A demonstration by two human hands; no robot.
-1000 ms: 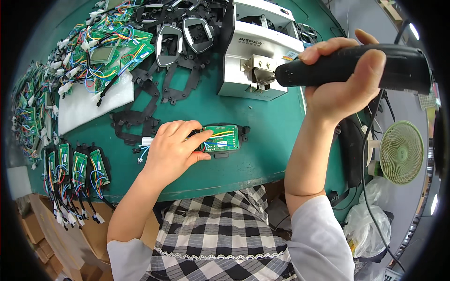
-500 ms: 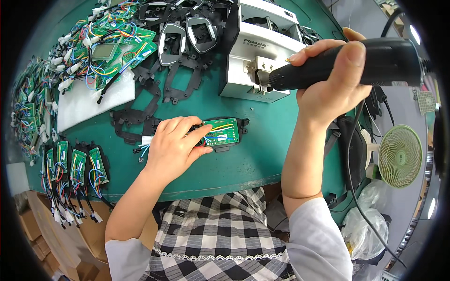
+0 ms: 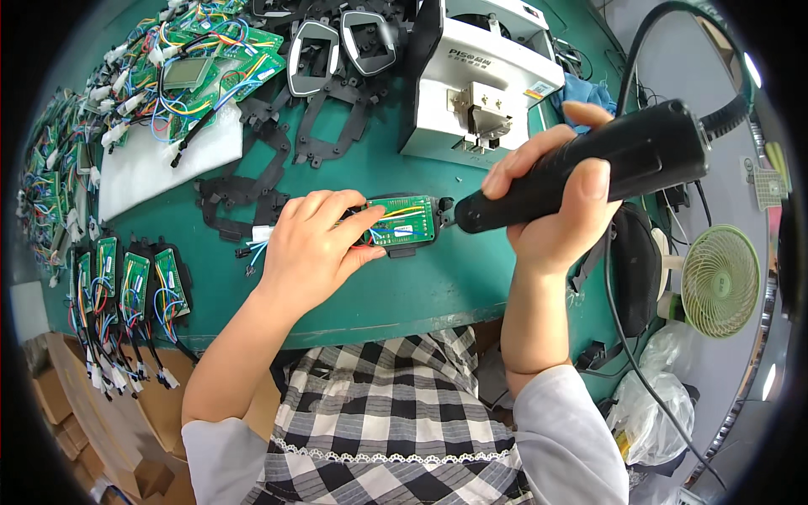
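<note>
A green circuit board [image 3: 412, 223] with coloured wires lies in a black plastic frame [image 3: 404, 251] on the table's near middle. My left hand [image 3: 311, 248] grips its left end, fingertips on the top and thumb along the near edge. White and black connectors [image 3: 261, 234] stick out left of that hand. My right hand [image 3: 555, 206] is wrapped round a black corded electric screwdriver [image 3: 631, 160], held tilted. Its nose points at the right end of the frame; the thin bit there is hard to make out, so I cannot tell whether it touches.
Beyond stands a white screw feeder [image 3: 454, 101]. Black frames [image 3: 324, 126] lie left of it. Wired boards [image 3: 219, 67] are heaped on white foam [image 3: 160, 181]; several finished-looking units [image 3: 135, 282] sit at the near left edge. A green fan [image 3: 720, 269] and the screwdriver's cable [image 3: 619, 295] are on the right.
My right hand has brought the screwdriver from the screw feeder down and left to the frame's right end. My left hand keeps its hold, with the board shifted slightly.
</note>
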